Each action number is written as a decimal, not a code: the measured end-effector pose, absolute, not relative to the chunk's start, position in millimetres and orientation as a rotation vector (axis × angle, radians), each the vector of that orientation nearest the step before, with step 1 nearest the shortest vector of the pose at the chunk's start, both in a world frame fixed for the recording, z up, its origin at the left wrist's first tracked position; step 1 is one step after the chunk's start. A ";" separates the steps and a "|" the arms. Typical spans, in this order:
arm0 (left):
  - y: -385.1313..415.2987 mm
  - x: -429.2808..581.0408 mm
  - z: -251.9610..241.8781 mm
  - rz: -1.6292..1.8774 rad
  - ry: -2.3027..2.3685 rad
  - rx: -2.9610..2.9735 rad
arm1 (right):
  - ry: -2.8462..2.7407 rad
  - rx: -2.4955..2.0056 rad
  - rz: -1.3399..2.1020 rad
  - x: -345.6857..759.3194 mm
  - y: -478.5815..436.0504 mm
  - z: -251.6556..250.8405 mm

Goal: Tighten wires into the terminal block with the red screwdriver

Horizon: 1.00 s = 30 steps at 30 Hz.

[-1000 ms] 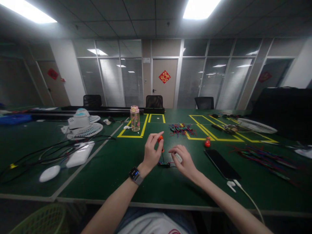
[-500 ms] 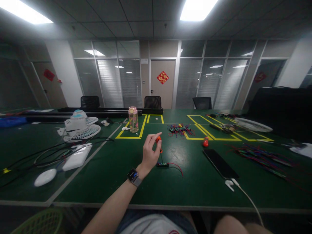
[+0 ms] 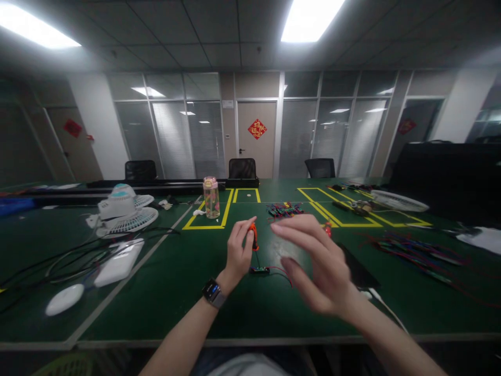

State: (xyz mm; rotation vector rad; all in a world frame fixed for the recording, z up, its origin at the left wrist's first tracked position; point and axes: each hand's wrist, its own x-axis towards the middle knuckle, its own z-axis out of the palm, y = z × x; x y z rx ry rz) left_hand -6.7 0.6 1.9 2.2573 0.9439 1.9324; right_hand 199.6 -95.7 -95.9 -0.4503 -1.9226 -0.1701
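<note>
My left hand [image 3: 238, 250], with a watch on its wrist, is closed around the orange-and-black handle of what looks like a screwdriver [image 3: 255, 239]. Its thin dark shaft points down to a small green circuit board [image 3: 260, 270] on the table. Whether the tip touches the board is too small to tell. Red wires curve off the board's right end. My right hand [image 3: 324, 269] is in the air to the right of the board, slightly blurred. Its fingers and thumb are apart, with nothing between them. Partly hidden behind it are a small red object [image 3: 327, 228] and a black phone [image 3: 358, 269].
Past the hands lies a heap of wired circuit boards [image 3: 285, 210]; more wired boards [image 3: 415, 256] lie at the right. A pink-lidded bottle [image 3: 212, 198] stands inside yellow tape. White fans [image 3: 129, 216], cables, a white power bank [image 3: 119, 263] and a white mouse [image 3: 64, 300] are at the left.
My right hand has come into view from the lower right, covering part of the phone and red object. My left hand keeps its grip on the screwdriver. The view has shifted slightly.
</note>
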 end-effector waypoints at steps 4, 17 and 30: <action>0.8 -7.9 1.7 1.866 0.938 2.242 | -1.896 -0.656 0.151 177.4 -10.6 36.5; 0.6 -6.0 2.6 1.834 0.846 2.228 | -2.207 -1.077 0.587 173.3 10.7 -47.1; -0.3 -6.2 1.8 1.796 0.823 2.217 | -2.145 -1.059 0.550 164.5 5.3 -51.3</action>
